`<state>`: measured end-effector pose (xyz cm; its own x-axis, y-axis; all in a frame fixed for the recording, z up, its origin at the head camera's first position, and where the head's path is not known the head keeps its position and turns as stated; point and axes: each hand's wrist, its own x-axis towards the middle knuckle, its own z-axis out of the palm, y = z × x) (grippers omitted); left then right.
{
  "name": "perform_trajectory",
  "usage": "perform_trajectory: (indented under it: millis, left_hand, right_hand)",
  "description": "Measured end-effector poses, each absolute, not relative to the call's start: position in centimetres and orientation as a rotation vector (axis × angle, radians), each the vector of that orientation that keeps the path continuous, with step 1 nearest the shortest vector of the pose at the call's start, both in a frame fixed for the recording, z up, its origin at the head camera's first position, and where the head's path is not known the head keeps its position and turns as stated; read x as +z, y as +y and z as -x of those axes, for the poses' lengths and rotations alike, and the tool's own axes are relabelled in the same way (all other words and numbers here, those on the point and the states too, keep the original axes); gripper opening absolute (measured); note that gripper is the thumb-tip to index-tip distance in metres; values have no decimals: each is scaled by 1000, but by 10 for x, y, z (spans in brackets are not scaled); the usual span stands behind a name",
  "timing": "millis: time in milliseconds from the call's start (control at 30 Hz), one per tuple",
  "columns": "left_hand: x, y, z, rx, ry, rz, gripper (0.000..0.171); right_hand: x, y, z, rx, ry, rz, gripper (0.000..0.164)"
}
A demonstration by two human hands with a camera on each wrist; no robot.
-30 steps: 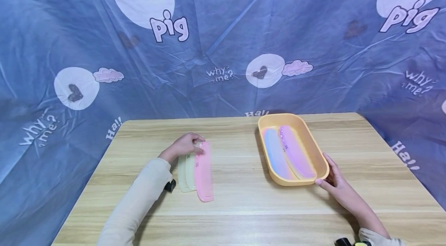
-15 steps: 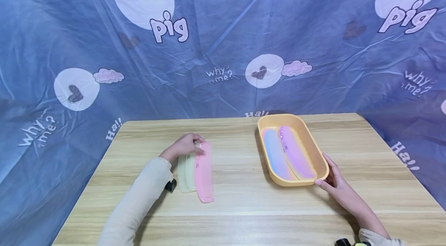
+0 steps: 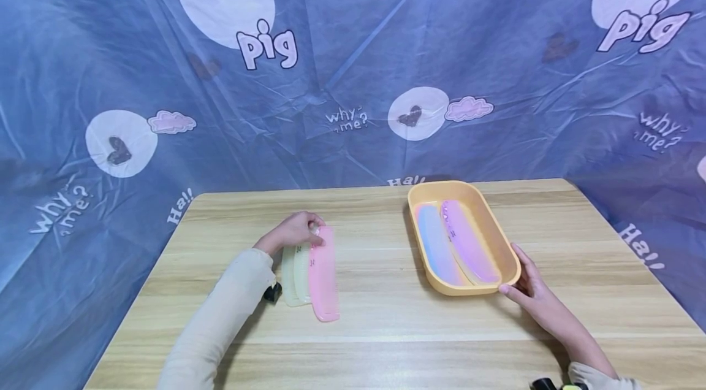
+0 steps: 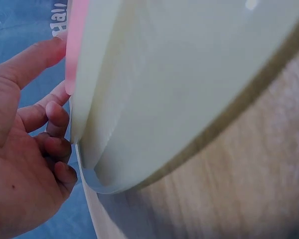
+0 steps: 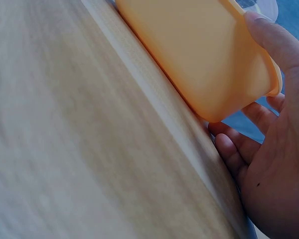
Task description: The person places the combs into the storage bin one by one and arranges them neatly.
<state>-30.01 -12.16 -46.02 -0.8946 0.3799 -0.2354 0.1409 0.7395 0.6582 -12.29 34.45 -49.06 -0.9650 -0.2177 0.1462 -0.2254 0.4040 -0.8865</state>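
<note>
In the head view my left hand (image 3: 291, 232) pinches the far end of a pink comb (image 3: 324, 279) between thumb and fingers. Two pale green combs (image 3: 289, 284) lie overlapped to the left of it, partly under the hand. The left wrist view shows a pale green comb (image 4: 189, 99) close up, with the pink comb (image 4: 75, 42) at its far side by the fingertips. My right hand (image 3: 537, 295) grips the near right corner of a yellow tray (image 3: 460, 290), thumb on the rim. In the right wrist view its fingers curl under the tray's outer wall (image 5: 199, 55).
Inside the tray lie a blue-to-pink comb (image 3: 436, 243) and a purple comb (image 3: 466, 240), side by side and lengthwise. All stands on a wood-grain table (image 3: 375, 328). Behind hangs a blue printed curtain (image 3: 342, 59).
</note>
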Motion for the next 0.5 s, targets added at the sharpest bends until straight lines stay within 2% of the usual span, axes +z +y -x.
perform_trajectory:
  millis: [233,500]
  left_hand:
    - [-459,-122,298,919,2583,-467,30]
    - [-458,-121,299,974,2582,-492,38]
  right_hand:
    - [-492,345,123,1667,-2613,-436,79]
    - [-490,344,123,1667,-2608,-432,78]
